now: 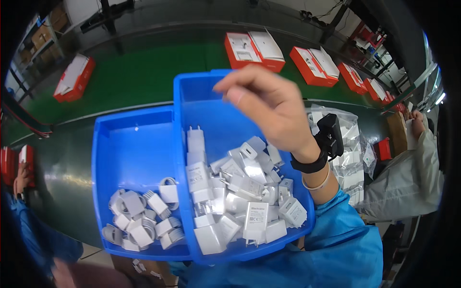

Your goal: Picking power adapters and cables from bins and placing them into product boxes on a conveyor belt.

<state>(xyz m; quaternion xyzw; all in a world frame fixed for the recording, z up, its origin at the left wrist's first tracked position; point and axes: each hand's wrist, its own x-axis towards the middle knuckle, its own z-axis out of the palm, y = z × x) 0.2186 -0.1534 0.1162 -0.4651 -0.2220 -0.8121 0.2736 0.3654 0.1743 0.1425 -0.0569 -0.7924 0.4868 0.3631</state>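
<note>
While shelves [46, 46] stand far left, blue bins [137, 153] front a green belt [144, 69]

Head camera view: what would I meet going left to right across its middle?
A co-worker's hand, the blue cable tray, the blue charger tray, a clear bag of white pieces, a small red box.

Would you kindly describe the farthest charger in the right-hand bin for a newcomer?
Find the right-hand blue bin beneath the raised right hand. Follow the white chargers along its left wall to the far end. The last charger sits farthest back, its two pins pointing away from the others.
</note>
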